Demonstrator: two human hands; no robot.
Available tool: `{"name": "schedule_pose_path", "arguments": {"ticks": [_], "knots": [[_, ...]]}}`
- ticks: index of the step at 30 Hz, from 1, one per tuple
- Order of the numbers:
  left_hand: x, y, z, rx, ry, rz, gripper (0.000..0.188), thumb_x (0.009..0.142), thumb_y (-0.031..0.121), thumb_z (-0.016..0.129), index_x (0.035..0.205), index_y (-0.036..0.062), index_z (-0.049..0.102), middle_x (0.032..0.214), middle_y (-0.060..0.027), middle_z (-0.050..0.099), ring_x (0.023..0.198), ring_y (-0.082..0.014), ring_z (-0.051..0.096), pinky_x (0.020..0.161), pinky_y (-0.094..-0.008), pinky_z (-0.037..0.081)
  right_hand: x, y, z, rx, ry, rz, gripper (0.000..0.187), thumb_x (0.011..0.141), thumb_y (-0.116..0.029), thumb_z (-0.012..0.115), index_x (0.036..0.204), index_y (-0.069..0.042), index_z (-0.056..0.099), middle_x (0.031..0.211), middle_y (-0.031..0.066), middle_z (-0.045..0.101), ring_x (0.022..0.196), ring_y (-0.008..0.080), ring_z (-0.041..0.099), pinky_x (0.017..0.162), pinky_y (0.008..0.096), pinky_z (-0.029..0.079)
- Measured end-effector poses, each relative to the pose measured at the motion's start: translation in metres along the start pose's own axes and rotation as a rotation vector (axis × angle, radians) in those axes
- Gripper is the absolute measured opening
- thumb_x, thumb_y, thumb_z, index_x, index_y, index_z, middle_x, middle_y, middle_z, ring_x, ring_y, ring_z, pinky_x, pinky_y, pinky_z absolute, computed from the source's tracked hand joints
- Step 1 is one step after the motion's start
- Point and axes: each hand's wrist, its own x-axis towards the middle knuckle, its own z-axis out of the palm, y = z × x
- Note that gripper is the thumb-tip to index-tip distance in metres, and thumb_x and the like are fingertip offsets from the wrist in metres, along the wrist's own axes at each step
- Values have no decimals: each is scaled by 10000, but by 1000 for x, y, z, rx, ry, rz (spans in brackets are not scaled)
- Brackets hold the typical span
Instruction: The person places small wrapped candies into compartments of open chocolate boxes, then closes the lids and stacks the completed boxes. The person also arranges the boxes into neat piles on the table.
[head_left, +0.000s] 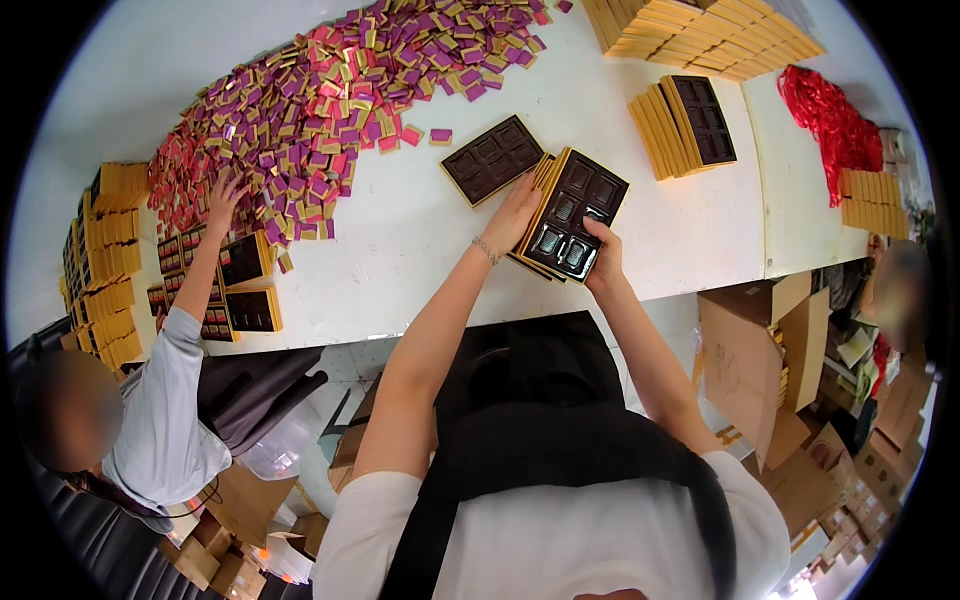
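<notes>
Firmly, the right hand grasps a stack of dark, gold-edged trays at the white table, thumb over the top one. Straight fingers of the left hand touch the stack's left side; whether they grip, I cannot tell. Just beyond lies a loose tray. Farther out, small purple-and-pink packets spread leftward, near a co-worker's hand.
</notes>
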Motion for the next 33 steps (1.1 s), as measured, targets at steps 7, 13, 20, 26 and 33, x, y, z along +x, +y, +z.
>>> {"name": "schedule_pose_path", "arguments": {"ticks": [7,13,20,26,33], "knots": [[-25,68,7,-253,-228,-66,720,1003,407,412,1497,-52,160,1553,-206,215,1453,-273,177,1163,-335,161,-48,-20,18,-26,-55,98,469,867,-187,596,1281,10,497,1207,172,615,1079,311,621,958,469,506],[-94,19,-67,-203,-118,-320,848,969,496,483,1502,-52,114,1561,-177,210,1444,-246,199,1158,-330,194,-54,49,43,66,-166,369,535,842,-126,630,1338,-19,463,1297,144,562,1184,299,550,1044,458,426],[-108,73,-108,-154,-191,-330,793,901,342,644,1500,23,233,1436,-117,426,1307,-212,416,1098,-322,316,-54,96,89,-39,-50,201,518,797,-15,653,1287,-55,491,1200,58,592,1169,242,534,1036,404,403],[-171,27,-79,190,-260,-252,935,805,323,752,1495,-11,217,1445,-170,421,1321,-230,416,1096,-311,315,-113,125,33,97,-95,445,520,826,-30,570,1335,-18,460,1308,101,547,1244,275,491,1093,449,359],[-139,8,-51,286,-301,-351,718,853,404,666,1430,73,397,1269,-194,589,1166,-312,571,998,-361,427,-84,131,7,161,138,529,461,806,-37,537,1264,2,493,1249,140,550,1184,312,517,1062,471,393]]}}
